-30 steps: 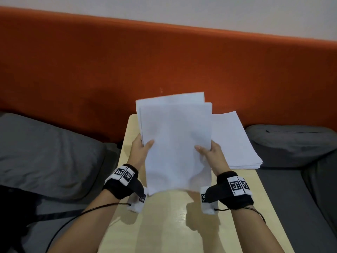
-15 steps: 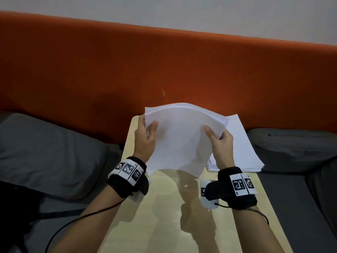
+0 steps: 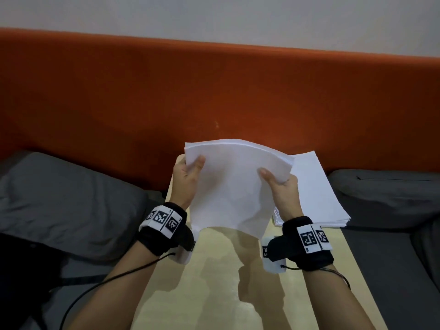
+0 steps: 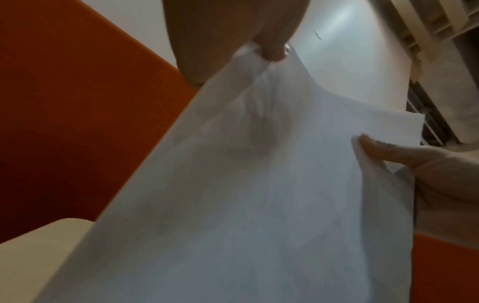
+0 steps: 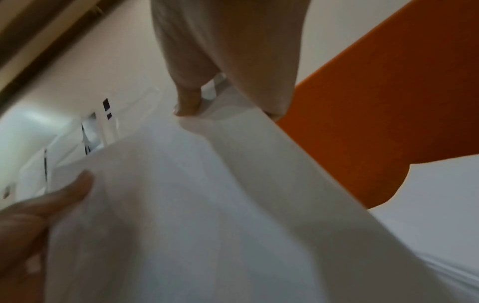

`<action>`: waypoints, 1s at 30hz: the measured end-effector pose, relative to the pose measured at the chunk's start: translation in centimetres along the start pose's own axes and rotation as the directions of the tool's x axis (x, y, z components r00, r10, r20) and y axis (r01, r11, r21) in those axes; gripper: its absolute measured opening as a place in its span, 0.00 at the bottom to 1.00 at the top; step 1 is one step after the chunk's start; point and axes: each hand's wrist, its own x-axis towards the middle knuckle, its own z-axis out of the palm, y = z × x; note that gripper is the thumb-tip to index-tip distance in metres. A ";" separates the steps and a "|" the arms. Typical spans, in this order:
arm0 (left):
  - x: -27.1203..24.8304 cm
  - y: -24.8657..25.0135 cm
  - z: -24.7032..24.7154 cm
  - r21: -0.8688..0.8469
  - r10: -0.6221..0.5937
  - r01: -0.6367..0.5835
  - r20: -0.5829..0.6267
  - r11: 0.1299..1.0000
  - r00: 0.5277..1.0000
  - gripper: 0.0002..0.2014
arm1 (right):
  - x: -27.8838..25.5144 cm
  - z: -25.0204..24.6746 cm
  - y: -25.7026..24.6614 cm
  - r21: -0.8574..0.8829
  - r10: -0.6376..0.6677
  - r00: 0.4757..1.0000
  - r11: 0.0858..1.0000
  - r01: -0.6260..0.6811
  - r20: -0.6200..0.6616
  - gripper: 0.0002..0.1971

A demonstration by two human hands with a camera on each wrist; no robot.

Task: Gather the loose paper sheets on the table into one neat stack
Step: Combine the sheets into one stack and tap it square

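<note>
From the head view, the left hand and the right hand hold a bundle of paper sheets up between them above the table. Each hand pinches a side edge, thumb on the near face and fingers hidden behind. The bundle bows upward along its top edge, and its lower edge hangs clear of the table. Just beyond the right hand, a flat stack of paper lies on the table, its near corner hidden behind that wrist. Grey cushions lie to the outside of each arm, and an orange backrest rises beyond the hands.

The left wrist view looks up the near face of the sheets. The left thumb presses the paper at the top, and the fingers behind it show through the sheet as a faint shadow, which the head view does not reveal. The right hand grips the opposite edge.

The right wrist view shows the right thumb and a finger closed on the sheets' edge, the left hand at the far side, and part of the flat stack below, past the right hand.
</note>
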 end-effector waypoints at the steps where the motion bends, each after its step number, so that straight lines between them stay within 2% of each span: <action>1: -0.1 0.2 0.2 0.005 0.010 -0.010 -0.017 1.000 1.000 0.07 | 0.1 0.1 -0.2 0.004 -0.011 1.000 1.000 0.011 -0.011 0.04; 3: -0.1 1.3 0.4 -0.041 0.060 -0.062 -0.051 0.997 0.997 0.07 | 0.5 0.2 -1.1 0.022 -0.061 0.998 0.998 0.061 -0.022 0.05; 5: 0.2 2.4 0.6 -0.088 0.143 -0.149 -0.063 0.985 0.988 0.12 | 1.0 0.0 -2.3 0.053 -0.118 0.993 0.992 0.118 -0.006 0.05; 7: 0.3 2.9 0.5 -0.063 0.221 -0.225 -0.065 0.972 0.973 0.15 | 1.2 -0.2 -3.0 0.080 -0.146 0.989 0.986 0.146 -0.004 0.04; 9: 0.1 2.5 0.4 -0.018 0.255 -0.256 -0.053 0.967 0.966 0.10 | 1.3 -0.5 -2.5 0.053 -0.168 0.985 0.984 0.169 -0.023 0.03; 11: -0.2 1.6 0.3 0.020 0.239 -0.238 -0.053 0.971 0.970 0.05 | 1.1 -0.8 -1.4 0.014 -0.153 0.988 0.988 0.154 -0.034 0.03; 15: -0.5 0.4 0.2 0.100 0.182 -0.176 -0.055 0.979 0.982 0.12 | 0.7 -1.0 -0.1 0.029 -0.033 0.999 0.999 0.034 -0.017 0.05; 19: -0.3 1.1 0.5 0.126 0.199 -0.190 -0.067 0.974 0.978 0.15 | 1.1 -1.3 -0.9 -0.006 -0.030 0.999 1.000 0.030 -0.016 0.13; 21: -0.3 1.2 0.6 0.118 0.199 -0.191 -0.054 0.974 0.979 0.14 | 1.2 -1.7 -0.9 0.006 -0.024 1.000 1.000 0.024 0.012 0.11; 23: -0.8 0.2 0.6 0.097 0.133 -0.130 -0.016 0.987 0.991 0.10 | 1.0 -2.1 -0.2 -0.007 0.038 0.998 0.999 -0.038 0.059 0.03; 24: -1.1 -0.8 0.4 0.084 0.068 -0.070 0.016 0.994 0.998 0.07 | 1.0 -2.4 1.0 -0.041 0.087 0.994 0.996 -0.085 0.063 0.05; 26: -2.6 -3.7 -0.1 0.114 -0.077 0.067 0.085 0.991 0.993 0.09 | 1.0 -3.0 4.7 -0.176 0.222 0.973 0.962 -0.208 0.065 0.17; 28: -4.9 -7.5 -1.3 0.201 -0.232 0.197 0.169 0.960 0.958 0.10 | 0.2 -3.7 8.7 -0.290 0.359 0.931 0.900 -0.326 0.066 0.23; 30: -7.4 -11.0 -2.8 0.299 -0.381 0.308 0.230 0.903 0.895 0.10 | -1.2 -4.3 12.3 -0.337 0.463 0.884 0.845 -0.414 0.074 0.23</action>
